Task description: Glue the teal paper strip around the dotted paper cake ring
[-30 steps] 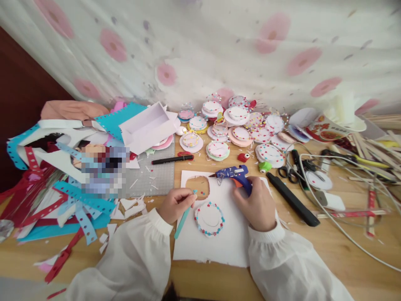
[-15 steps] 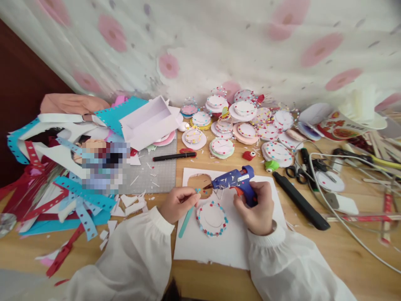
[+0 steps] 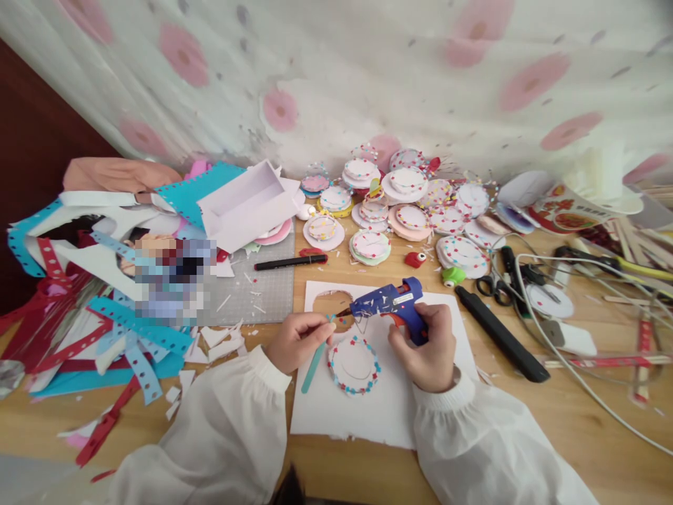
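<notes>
My right hand (image 3: 427, 347) is wrapped round the handle of a blue hot glue gun (image 3: 386, 303), its nozzle pointing left. Pinched in my left hand (image 3: 298, 341) is a teal craft stick (image 3: 314, 366), its long end hanging toward me. A small blue piece sits at the stick's upper end by my fingertips, and the nozzle tip is very close to it; whether they touch I cannot tell. Below the gun, a white paper disc edged with red and blue stars (image 3: 355, 365) lies on a white sheet (image 3: 389, 421) with a cut-out hole.
Several decorated paper discs (image 3: 371, 244) stand at the back. To the left are a grey cutting mat (image 3: 263, 294), a black marker (image 3: 290, 263) and paper scraps (image 3: 221, 344). On the right lie a black bar-shaped object (image 3: 502, 337), scissors (image 3: 494, 289) and a white cable (image 3: 557, 393).
The glue gun's nozzle has come slightly left and nearer the top of the craft stick. Both hands keep their holds. The whole view has shifted a little.
</notes>
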Available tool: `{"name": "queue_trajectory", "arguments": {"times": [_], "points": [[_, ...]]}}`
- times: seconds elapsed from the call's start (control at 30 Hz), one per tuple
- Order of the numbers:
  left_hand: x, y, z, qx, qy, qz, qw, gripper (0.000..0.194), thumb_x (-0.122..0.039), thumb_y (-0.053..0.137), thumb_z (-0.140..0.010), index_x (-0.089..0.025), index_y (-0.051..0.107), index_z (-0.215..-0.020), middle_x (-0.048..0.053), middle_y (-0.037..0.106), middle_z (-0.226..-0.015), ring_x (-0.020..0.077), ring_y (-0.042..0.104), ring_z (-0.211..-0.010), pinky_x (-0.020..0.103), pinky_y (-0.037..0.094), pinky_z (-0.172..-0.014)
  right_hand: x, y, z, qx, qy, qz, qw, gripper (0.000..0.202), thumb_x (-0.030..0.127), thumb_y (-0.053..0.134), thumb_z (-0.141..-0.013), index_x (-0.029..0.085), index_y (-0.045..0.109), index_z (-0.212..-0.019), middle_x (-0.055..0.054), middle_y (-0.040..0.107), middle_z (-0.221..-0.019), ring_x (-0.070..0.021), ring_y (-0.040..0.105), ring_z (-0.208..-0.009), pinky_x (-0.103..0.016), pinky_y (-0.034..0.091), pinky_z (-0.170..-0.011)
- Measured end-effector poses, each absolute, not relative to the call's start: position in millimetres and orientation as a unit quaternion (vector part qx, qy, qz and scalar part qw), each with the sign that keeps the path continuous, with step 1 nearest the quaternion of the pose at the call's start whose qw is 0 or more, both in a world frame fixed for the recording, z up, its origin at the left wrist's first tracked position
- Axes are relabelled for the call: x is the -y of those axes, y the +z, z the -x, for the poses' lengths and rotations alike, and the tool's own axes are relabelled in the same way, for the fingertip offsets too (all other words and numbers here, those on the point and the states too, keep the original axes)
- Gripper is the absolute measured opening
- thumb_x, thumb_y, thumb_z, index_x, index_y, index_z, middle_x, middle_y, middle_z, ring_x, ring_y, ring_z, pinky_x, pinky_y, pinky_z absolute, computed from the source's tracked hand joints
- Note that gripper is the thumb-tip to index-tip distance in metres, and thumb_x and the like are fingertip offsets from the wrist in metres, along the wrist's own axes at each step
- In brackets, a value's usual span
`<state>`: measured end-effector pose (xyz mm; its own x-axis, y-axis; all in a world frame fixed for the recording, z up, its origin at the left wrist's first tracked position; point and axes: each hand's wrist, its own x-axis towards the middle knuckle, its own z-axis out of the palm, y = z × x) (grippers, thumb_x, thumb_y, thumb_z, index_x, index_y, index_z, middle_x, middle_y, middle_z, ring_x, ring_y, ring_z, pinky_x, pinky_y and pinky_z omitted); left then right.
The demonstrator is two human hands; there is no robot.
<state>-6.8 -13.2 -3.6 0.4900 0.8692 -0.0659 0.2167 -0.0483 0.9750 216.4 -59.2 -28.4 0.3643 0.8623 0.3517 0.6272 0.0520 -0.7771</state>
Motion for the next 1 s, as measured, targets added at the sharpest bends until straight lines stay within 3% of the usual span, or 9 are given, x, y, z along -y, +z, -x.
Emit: {"name": "queue_trajectory", "arguments": {"times": [1.0], "points": [[12.6, -4.9, 7.2, -0.407, 0.289, -0.674, 0.544, 0.037, -0.035, 0.049, -0.088, -0.015, 0.059, -0.059, 0.0, 0.055, -0.056, 0.0101, 0.045, -0.053, 0.022, 0.035, -0.053, 60.3, -30.6, -216.9, 0.557, 0.115, 0.674, 0.472, 0.037, 0.031, 0.067, -0.069, 0.023, 0.044, -0.098, -0.002, 0.061, -0.084, -0.0096, 0.054, -0.052, -0.023, 0.05, -0.048]]}}
